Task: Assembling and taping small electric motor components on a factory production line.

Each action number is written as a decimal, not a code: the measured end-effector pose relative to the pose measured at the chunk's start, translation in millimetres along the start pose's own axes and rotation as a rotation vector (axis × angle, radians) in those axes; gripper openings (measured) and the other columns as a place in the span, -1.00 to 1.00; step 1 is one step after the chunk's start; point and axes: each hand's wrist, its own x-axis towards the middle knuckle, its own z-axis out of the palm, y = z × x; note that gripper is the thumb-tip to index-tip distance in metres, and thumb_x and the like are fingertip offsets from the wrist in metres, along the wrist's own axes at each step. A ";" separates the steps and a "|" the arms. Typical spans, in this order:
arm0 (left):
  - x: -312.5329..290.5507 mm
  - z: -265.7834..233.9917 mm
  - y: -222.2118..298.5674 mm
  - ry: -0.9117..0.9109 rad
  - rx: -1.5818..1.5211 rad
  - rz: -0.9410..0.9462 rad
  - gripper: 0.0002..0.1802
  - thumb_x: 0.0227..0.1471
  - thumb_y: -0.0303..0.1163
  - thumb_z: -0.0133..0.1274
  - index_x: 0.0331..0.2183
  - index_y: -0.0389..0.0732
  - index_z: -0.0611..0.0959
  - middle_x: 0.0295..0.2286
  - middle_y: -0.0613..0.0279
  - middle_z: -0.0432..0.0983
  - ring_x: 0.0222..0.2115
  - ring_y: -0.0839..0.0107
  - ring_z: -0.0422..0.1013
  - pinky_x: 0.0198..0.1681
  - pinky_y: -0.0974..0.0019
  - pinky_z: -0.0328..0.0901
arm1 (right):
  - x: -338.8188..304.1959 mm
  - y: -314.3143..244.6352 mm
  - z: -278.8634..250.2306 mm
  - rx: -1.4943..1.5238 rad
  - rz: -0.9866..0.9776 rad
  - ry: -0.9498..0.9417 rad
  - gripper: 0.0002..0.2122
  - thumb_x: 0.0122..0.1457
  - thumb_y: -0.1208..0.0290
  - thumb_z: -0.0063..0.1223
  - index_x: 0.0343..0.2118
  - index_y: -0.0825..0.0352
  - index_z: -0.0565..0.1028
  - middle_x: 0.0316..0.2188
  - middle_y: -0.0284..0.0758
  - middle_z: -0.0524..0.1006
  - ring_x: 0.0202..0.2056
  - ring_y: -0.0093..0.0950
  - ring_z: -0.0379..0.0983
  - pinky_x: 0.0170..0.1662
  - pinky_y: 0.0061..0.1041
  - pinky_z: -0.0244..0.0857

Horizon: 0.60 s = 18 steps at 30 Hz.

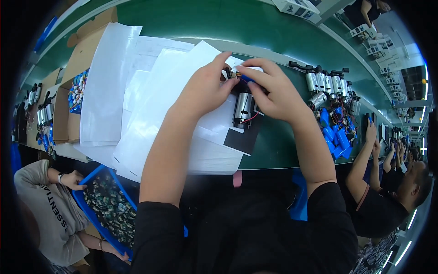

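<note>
Both hands meet above white sheets at the middle of the bench. My left hand (205,86) is closed, its fingertips pinching a small black part with a pale connector (234,73). My right hand (273,91) pinches short wires at that connector. A blue wrapped battery pack (247,78) shows partly under its fingers; the rest is hidden. Just below the hands lies a silver cylindrical motor (242,109) with black slots and a red wire. It rests partly over a black card (242,139).
White sheets (153,109) spread leftward to an open cardboard box (68,123) holding blue wired packs. Silver motors (326,83) and blue battery packs (336,137) crowd the right. At lower left, another person holds a blue crate (82,201) of small circuit boards. Co-workers sit at right.
</note>
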 end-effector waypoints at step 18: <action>6.8 -28.3 -4.6 -0.026 -0.453 -0.522 -0.51 -0.06 -0.56 -0.11 -0.01 -0.38 0.46 -0.29 -0.01 0.59 -0.33 0.34 0.56 -0.29 0.34 0.42 | 14.7 5.8 10.9 0.299 0.133 -0.243 -0.60 0.04 0.56 0.19 0.01 0.33 0.50 -0.07 -0.22 0.55 -0.08 -0.35 0.50 -0.02 -0.45 0.36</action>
